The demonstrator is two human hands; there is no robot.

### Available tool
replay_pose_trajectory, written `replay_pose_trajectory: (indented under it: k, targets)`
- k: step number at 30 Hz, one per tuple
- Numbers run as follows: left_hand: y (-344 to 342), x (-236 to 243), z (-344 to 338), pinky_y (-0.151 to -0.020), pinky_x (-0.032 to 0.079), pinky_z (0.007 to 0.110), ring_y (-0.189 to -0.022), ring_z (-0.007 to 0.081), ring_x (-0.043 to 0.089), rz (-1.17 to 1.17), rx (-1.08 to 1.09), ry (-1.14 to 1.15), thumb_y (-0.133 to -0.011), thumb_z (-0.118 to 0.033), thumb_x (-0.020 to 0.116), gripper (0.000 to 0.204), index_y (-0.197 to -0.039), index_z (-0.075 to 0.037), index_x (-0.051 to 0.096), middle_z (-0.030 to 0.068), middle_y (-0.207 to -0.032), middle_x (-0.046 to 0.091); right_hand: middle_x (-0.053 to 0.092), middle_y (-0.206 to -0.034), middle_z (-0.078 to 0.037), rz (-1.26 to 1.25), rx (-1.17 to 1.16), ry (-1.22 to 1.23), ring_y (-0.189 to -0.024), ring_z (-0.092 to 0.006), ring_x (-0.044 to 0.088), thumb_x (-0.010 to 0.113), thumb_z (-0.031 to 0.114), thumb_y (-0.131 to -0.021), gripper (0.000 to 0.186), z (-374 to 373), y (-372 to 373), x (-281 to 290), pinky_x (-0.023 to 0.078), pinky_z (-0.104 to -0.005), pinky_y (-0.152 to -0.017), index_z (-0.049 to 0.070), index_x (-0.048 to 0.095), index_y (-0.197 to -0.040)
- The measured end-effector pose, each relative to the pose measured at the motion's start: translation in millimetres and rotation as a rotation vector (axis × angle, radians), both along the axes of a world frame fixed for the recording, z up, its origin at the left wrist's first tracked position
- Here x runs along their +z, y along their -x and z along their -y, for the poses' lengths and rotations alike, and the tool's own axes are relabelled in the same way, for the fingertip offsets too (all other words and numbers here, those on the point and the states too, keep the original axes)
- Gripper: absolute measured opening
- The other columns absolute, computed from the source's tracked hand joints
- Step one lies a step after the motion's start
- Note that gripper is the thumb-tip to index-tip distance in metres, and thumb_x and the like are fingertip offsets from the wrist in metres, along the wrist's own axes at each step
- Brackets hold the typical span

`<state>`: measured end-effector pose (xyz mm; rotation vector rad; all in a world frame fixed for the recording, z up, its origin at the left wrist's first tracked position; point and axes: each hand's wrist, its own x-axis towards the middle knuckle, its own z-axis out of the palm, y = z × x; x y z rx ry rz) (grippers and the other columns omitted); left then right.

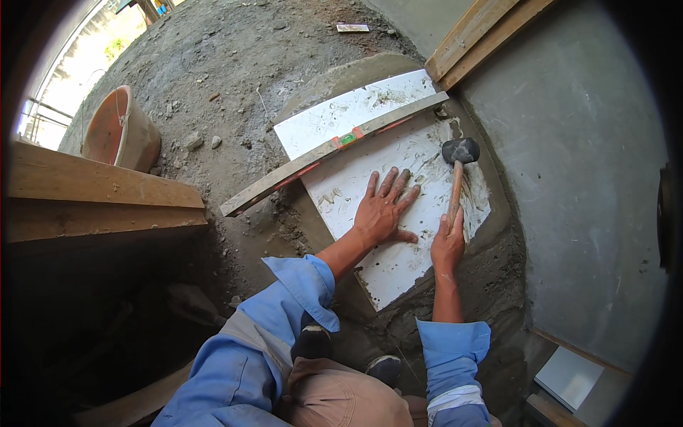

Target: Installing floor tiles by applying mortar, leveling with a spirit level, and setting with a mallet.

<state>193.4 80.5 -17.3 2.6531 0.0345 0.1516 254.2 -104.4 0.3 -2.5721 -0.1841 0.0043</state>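
White tile (430, 186) on grey mortar (491, 252) is touched by the left hand (382, 215), fingers spread and empty, and could be cracked by an overhard blow from the mallet (457, 179) grasped by the fingers of the right hand (447, 248).

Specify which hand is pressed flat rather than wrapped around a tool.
The left hand: palm down, fingers spread on the white tile. The right hand instead grips the black-headed mallet by its wooden handle.

Building site: rubble-strewn ground (220, 78), cement wall (569, 178), dirty bucket (141, 141), spirit level (313, 159), rubber mallet (461, 151).
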Motion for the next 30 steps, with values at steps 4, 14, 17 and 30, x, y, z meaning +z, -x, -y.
replay_pose_trajectory:
  k: [4, 14, 17, 30]
  targets:
    - [-0.9, 2.8, 1.9, -0.121, 0.007, 0.059, -0.152, 0.0342, 0.015, -0.014, 0.006, 0.005, -0.064, -0.086, 0.060, 0.114, -0.155, -0.023, 0.033, 0.0132, -0.162, 0.027, 0.064, -0.117, -0.030, 0.011, 0.004, -0.015, -0.104, -0.0474, 0.063, 0.047, 0.040, -0.102, 0.058, -0.1, 0.5, -0.3, 0.051, -0.0494, -0.084, 0.008, 0.039, -0.149]
    - [-30.3, 5.7, 13.2, -0.121, 0.006, 0.059, -0.152, 0.0338, 0.016, -0.015, 0.010, 0.020, -0.066, -0.085, 0.061, 0.113, -0.155, -0.021, 0.034, 0.0138, -0.162, 0.026, 0.063, -0.119, -0.029, 0.062, 0.029, -0.037, -0.100, -0.0450, 0.065, 0.046, 0.038, -0.103, 0.056, 6.7, -10.2, -0.9, 0.052, -0.0467, -0.084, 0.003, 0.042, -0.146]
    - [-37.4, 3.2, 12.3, -0.121, 0.006, 0.059, -0.152, 0.0334, 0.016, -0.026, 0.015, 0.025, -0.065, -0.085, 0.062, 0.115, -0.155, -0.020, 0.034, 0.0142, -0.162, 0.026, 0.065, -0.112, -0.025, -0.083, 0.025, -0.301, -0.087, -0.0342, 0.067, 0.045, 0.039, -0.104, 0.056, -0.4, -20.9, 15.4, 0.054, -0.0411, -0.076, 0.000, 0.044, -0.144]
    - [-47.7, 7.3, 14.9, -0.121, 0.004, 0.059, -0.153, 0.0331, 0.013, -0.079, -0.017, 0.006, -0.063, -0.086, 0.062, 0.119, -0.157, -0.020, 0.030, 0.0146, -0.163, 0.023, 0.065, -0.116, -0.029, 0.271, 0.027, -0.177, -0.102, -0.0468, 0.064, 0.042, 0.031, -0.105, 0.048, -48.0, -73.4, 18.4, 0.052, -0.0497, -0.081, 0.006, 0.044, -0.146]
